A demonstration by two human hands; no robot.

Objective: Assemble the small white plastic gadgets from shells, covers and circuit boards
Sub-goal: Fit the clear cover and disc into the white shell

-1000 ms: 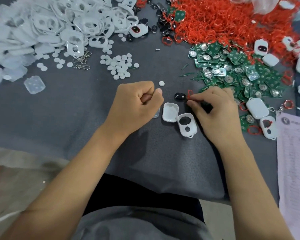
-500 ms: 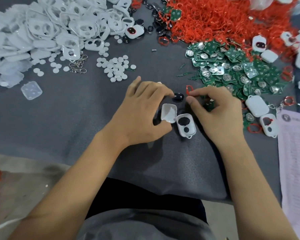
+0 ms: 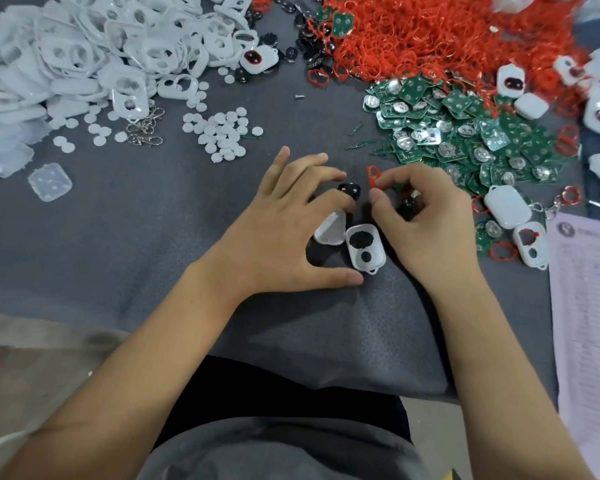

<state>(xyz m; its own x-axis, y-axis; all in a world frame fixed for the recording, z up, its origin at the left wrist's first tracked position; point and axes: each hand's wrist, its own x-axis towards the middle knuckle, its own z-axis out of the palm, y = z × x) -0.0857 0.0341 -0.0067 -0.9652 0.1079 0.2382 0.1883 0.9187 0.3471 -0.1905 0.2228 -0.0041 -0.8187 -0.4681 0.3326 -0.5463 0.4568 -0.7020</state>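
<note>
Fingers of the left hand (image 3: 284, 220), balled into a fist over the grey mat a second ago, now lie spread and nearly straight, the thumb stretched along the near side of the holed front shell (image 3: 364, 249) and the fingertips arching over the plain cover (image 3: 330, 227) just left of that shell. Whether they actually touch the cover I cannot tell; nothing is clamped. The black button pad (image 3: 349, 189) sits just beyond the shell, at the left fingertips, unmoved. The right hand (image 3: 426, 220) has hardly shifted: it stays curled just right of the shell, thumb and forefinger pinching a red ring (image 3: 373, 174) that pokes up beyond the shell. The two hands are close, with the shell between them, not touching each other. The shell itself rests where it was, inside up, both holes showing dark mat through them. By my reading, the left hand has come in to steady or collect the parts, so fitting the ring and pad into the shell looks imminent. Green circuit boards (image 3: 465, 133) wait well beyond and right of the shell.
</note>
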